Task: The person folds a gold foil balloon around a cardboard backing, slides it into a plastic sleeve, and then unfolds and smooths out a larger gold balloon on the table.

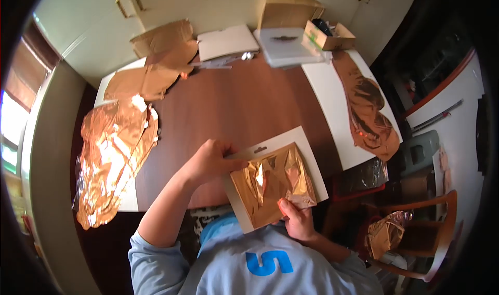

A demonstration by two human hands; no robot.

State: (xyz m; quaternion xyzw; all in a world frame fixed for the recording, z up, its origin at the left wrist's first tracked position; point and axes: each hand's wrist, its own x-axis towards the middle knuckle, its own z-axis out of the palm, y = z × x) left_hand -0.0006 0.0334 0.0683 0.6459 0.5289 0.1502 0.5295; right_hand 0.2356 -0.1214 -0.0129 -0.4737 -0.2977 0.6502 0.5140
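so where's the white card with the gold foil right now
In the head view the white card is low and just right of centre, over the near edge of the brown table, held between the left hand and the right hand.

I see a flat white card pack (291, 144) of folded gold foil (273, 183), tilted between my left hand (210, 160) and right hand (296, 219).

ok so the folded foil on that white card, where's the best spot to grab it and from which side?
Pinch the folded foil at its lower right corner, coming from the person's side. That corner seems to reach the white card edge, where the right hand pinches it; elsewhere it lies flat on the card. The left hand steadies the upper left.
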